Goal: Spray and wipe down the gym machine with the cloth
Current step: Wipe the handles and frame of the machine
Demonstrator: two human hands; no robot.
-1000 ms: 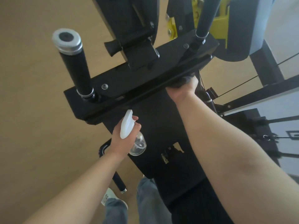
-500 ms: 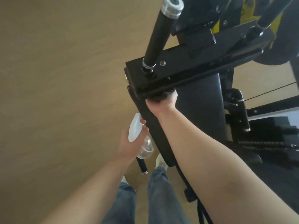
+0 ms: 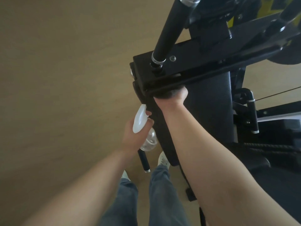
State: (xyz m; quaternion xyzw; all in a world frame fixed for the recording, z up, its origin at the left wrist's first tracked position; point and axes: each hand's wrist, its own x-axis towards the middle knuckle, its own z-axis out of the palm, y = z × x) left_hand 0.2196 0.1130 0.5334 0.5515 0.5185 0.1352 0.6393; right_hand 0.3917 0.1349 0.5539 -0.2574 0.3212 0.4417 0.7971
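Note:
The black gym machine (image 3: 210, 115) fills the right half, with a flat metal bracket (image 3: 182, 66) across its top and a padded panel below. My right hand (image 3: 171, 100) grips a dark cloth (image 3: 164, 93) pressed against the underside edge of the bracket, near its left end. The cloth is mostly hidden by my fingers and the bracket. My left hand (image 3: 133, 136) holds a clear spray bottle (image 3: 147, 141) with a white trigger head (image 3: 139, 119), just left of the padded panel.
An upright black handle (image 3: 167, 28) with a chrome collar rises from the bracket. A second short handle (image 3: 144, 160) hangs below my left hand. My jeans and white shoes (image 3: 163, 160) stand on the tan floor (image 3: 57, 79). Cables and frame parts crowd the right.
My right hand has slid the cloth leftward along the bracket's lower edge to its left end. The view swung left. My left hand kept its grip on the bottle.

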